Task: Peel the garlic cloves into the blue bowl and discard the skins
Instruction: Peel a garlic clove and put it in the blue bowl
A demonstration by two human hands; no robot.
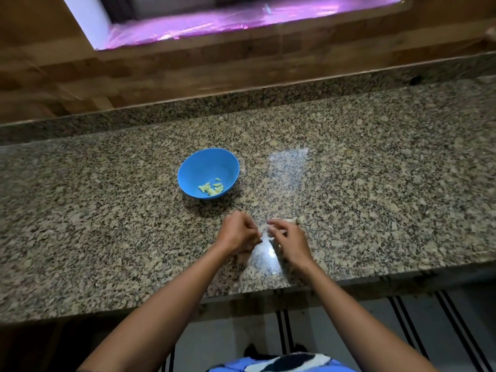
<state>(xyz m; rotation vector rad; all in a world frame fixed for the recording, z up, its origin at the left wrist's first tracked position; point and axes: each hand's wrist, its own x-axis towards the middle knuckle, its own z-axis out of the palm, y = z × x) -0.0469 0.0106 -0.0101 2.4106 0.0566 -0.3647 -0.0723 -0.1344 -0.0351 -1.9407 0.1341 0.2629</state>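
A blue bowl (208,171) stands on the granite counter (375,183) and holds several pale peeled garlic pieces (212,187) at its near side. Nearer to me, my left hand (237,232) and my right hand (288,238) meet over a clear plastic bag (264,255) that lies on the counter. The fingers of both hands are curled and pinch the bag's top between them. What the bag holds is blurred. A small pale bit, perhaps garlic or skin (291,220), shows just beyond my right fingers.
The counter's front edge (268,296) runs close below the bag. A raised granite ledge (241,103) and a wooden wall with a window lie behind. Striped flooring (402,331) shows below.
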